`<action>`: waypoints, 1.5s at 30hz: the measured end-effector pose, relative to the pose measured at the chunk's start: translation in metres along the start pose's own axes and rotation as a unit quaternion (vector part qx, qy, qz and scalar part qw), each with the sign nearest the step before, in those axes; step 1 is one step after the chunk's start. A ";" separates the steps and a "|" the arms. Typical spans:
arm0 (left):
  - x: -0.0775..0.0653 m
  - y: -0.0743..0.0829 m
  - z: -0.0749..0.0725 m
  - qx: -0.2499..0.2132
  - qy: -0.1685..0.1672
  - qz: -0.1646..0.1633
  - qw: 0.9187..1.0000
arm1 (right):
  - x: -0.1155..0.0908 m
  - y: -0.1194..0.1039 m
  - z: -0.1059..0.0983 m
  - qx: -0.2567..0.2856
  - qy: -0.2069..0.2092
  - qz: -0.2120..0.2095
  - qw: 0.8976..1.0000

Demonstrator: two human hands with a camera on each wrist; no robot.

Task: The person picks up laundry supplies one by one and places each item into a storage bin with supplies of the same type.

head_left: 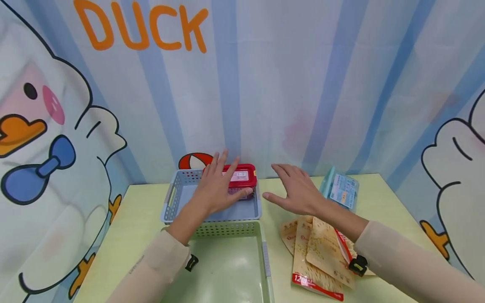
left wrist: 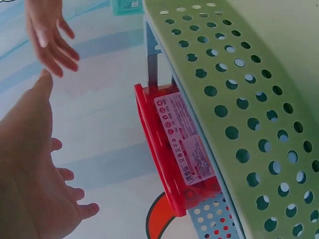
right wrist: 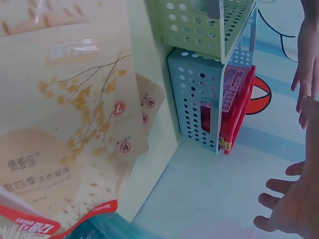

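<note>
My left hand [head_left: 216, 189] is held over the blue basket [head_left: 172, 206] with its fingers straight and spread, nothing in it. Partly behind that hand, a red-lidded plastic box [head_left: 248, 176] with a white label sits in the basket. In the left wrist view the box [left wrist: 174, 144] rises above the basket's rim. To the right of the basket my right hand [head_left: 297, 191] hovers over the table, fingers extended and thumb apart, holding nothing. The two palms are separated by a gap, as the right wrist view also shows.
A green perforated basket [head_left: 227, 269] stands in front of the blue one. Several beige packets [head_left: 326, 252] with red edges lie overlapping under the right forearm. Behind them is a teal pack [head_left: 344, 191]. A striped duck-print cloth [head_left: 273, 84] hangs behind the table.
</note>
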State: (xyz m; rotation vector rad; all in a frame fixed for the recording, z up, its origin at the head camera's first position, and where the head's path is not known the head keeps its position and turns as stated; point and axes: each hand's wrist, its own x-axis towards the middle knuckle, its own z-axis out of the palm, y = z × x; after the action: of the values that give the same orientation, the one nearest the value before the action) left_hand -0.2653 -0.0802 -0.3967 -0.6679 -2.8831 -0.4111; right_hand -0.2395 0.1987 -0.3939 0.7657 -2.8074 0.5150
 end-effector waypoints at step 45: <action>0.011 0.100 0.048 -0.084 -0.040 -0.028 0.995 | -0.011 0.053 -0.060 0.026 0.032 0.066 0.997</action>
State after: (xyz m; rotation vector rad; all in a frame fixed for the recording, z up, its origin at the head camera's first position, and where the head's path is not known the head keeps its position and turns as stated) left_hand -0.2338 0.0247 -0.4167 -0.6436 -2.9724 -0.6538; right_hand -0.2531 0.2691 -0.3566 0.5658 -2.8078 0.6240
